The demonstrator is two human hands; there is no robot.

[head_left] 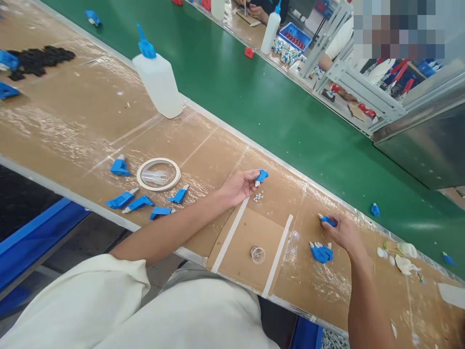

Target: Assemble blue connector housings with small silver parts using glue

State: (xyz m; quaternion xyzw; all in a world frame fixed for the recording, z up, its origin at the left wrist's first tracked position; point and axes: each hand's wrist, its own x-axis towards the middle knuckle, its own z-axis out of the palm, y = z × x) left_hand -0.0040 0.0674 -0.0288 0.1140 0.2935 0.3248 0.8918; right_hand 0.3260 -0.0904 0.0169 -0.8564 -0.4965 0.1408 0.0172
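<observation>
My left hand (238,186) pinches a small blue plastic part (260,176) between thumb and fingertips, just above a tiny heap of small metal pieces (258,197) on the brown worktop. My right hand (343,231) is closed on another blue plastic part (327,221), close to a small cluster of blue parts (321,252) lying by its wrist. A small clear round cap (257,254) sits between two white tape strips in front of me.
Several blue parts (138,201) and a tape ring (159,174) lie to the left. A white squeeze bottle (158,80) with a blue nozzle stands at the worktop's far edge. Beyond it runs a green conveyor belt (254,97). Another person works across it.
</observation>
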